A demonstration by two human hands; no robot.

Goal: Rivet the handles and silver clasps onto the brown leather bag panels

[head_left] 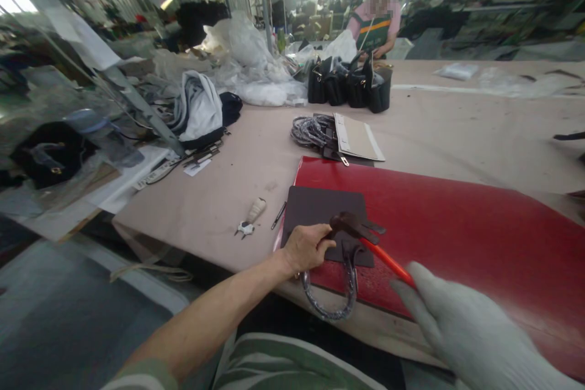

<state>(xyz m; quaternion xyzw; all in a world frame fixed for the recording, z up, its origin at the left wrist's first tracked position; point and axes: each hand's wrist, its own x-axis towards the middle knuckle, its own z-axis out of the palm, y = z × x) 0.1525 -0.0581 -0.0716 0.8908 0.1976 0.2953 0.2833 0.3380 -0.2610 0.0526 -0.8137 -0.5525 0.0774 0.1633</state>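
My right hand (pixel 457 311), in a pale glove, is wrapped round the orange handle of a hammer (pixel 388 258). The hammer's dark head is over a flat dark brown panel (pixel 320 204), just right of my left fingertips. My bare left hand (pixel 308 247) is closed in a pinch on the panel; what its fingers grip is hidden. A looped bag handle (pixel 336 315) in clear plastic wrap hangs from the panel towards me, past the table's front edge. Beneath the panel is a red sheet (pixel 434 219).
White-handled nippers (pixel 253 213) and a pen-like tool (pixel 278 215) lie left of the panel. Further back are wrapped handles (pixel 308 131), a pale board (pixel 359 137) and several black bags (pixel 350 85). A person (pixel 377 27) stands across the table (pixel 256 152).
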